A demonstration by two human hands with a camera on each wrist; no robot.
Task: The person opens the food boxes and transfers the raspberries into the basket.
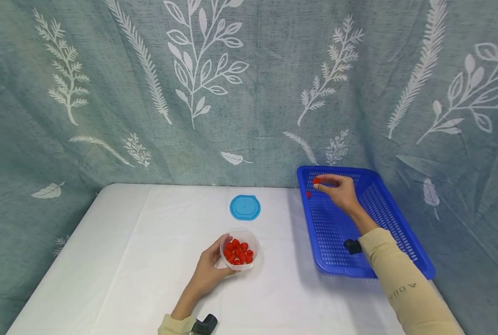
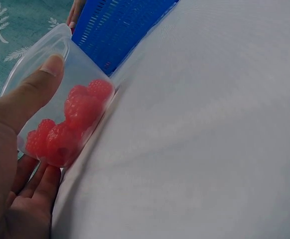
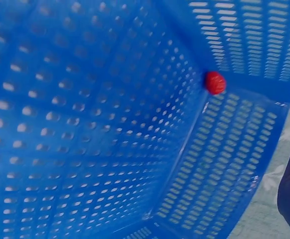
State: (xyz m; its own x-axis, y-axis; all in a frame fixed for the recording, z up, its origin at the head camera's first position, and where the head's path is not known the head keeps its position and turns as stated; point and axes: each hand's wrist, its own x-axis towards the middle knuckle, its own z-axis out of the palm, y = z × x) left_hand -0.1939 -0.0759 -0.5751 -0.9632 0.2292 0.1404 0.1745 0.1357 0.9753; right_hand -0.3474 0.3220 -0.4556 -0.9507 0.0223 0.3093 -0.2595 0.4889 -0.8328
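My left hand [image 1: 209, 270] grips a clear plastic tub [image 1: 255, 239], thumb on the near side and fingers round the far side. Several red raspberries [image 2: 82, 109] lie inside it, seen through the wall in the left wrist view. Over the far left part of a blue perforated basket [image 1: 328, 235], my right hand [image 1: 339, 191] pinches a raspberry [image 1: 316, 181] between thumb and fingertips. One more raspberry [image 3: 216, 82] sits in a corner of the basket. Only a dark edge of the right hand shows in the right wrist view, and its fingertips are hidden there.
A round blue lid [image 1: 245, 207] lies flat on the white tablecloth [image 1: 148, 260], beyond the tub. The basket stands at the table's right side. A grey-green curtain [image 1: 249, 139] with white leaf prints hangs behind the table and along its sides.
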